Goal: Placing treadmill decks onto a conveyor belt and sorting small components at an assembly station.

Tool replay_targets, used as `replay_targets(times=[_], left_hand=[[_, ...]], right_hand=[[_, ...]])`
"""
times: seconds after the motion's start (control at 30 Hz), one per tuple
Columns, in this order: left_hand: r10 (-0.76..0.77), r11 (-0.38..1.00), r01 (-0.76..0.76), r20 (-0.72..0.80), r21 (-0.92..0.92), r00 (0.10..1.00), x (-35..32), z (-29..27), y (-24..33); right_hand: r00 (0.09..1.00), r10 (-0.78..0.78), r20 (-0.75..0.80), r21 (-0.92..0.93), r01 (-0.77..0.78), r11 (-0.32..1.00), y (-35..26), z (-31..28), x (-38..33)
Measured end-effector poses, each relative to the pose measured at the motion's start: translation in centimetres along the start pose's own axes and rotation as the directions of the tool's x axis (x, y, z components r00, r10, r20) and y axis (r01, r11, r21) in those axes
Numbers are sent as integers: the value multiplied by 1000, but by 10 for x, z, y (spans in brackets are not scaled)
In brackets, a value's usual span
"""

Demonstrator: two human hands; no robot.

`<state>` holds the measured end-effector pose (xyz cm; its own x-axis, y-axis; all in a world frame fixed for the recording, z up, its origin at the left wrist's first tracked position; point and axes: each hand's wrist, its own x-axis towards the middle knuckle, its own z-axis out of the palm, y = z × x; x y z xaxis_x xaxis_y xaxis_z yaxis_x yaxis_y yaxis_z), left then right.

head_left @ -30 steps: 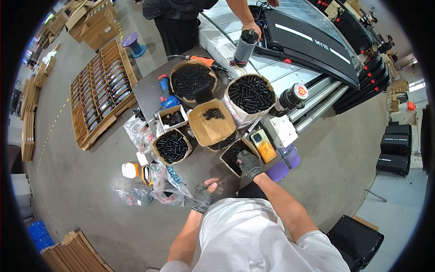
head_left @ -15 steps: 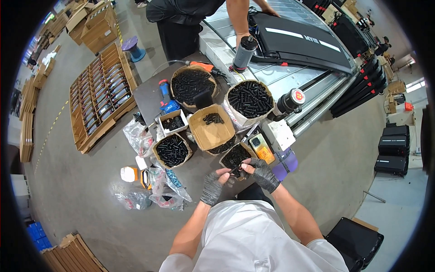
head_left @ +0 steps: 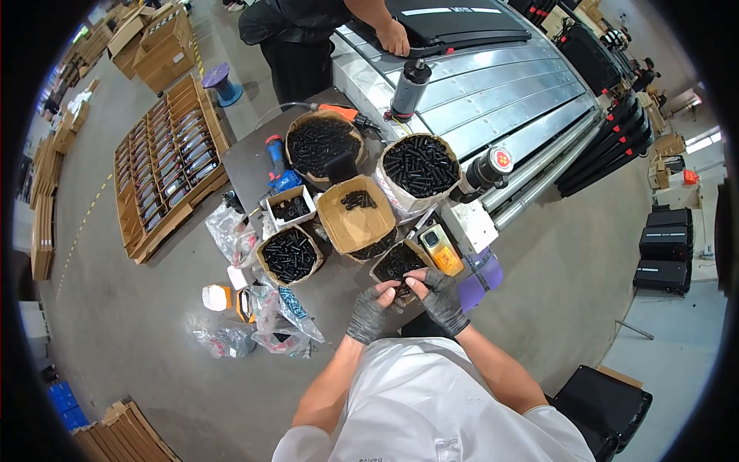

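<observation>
My left hand (head_left: 372, 309) and my right hand (head_left: 439, 299), both in grey fingerless gloves, meet over the near edge of a small open carton of black small parts (head_left: 395, 260). Thumb and fingers are pinched together on each hand. Whatever lies between the fingertips is dark and too small to name. Left of that carton stands a box of black bolts (head_left: 289, 256). Beyond it, a shallower carton (head_left: 356, 215) holds a small heap of black bolts on its bottom. A phone (head_left: 440, 250) lies just right of the carton under my hands.
Larger containers of black bolts (head_left: 420, 166) stand farther back, near a blue power tool (head_left: 282, 169) and an orange-and-black tool (head_left: 339, 112). Plastic bags (head_left: 281, 323) lie at left. Another person's hand (head_left: 394, 38) rests by a black panel (head_left: 454, 19) on the metal rack (head_left: 485, 100).
The other person's black panel has slid away toward the far side, baring more of the metal rack. My hands stay pinched over the carton, with only slight finger movement.
</observation>
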<state>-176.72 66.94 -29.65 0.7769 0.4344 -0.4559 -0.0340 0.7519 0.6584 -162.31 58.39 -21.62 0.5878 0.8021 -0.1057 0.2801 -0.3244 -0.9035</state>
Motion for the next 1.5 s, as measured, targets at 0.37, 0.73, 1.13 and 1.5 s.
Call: replay_targets(times=[0.37, 0.73, 1.13, 1.5], left_hand=[[236, 951, -212, -82, 224, 968, 6, 8, 8], [255, 953, -229, -115, 199, 960, 11, 11, -3], [318, 934, -289, -123, 213, 940, 16, 16, -3], [397, 884, -348, -108, 312, 912, 7, 24, 16]], right_hand=[[921, 347, 175, 191, -378, 906, -18, -19, -5], [863, 443, 244, 318, -503, 804, -18, -16, -5], [983, -176, -59, -143, 166, 976, -18, -1, -5], [996, -2, -85, 9, 3, 1000, -33, -1, 1]])
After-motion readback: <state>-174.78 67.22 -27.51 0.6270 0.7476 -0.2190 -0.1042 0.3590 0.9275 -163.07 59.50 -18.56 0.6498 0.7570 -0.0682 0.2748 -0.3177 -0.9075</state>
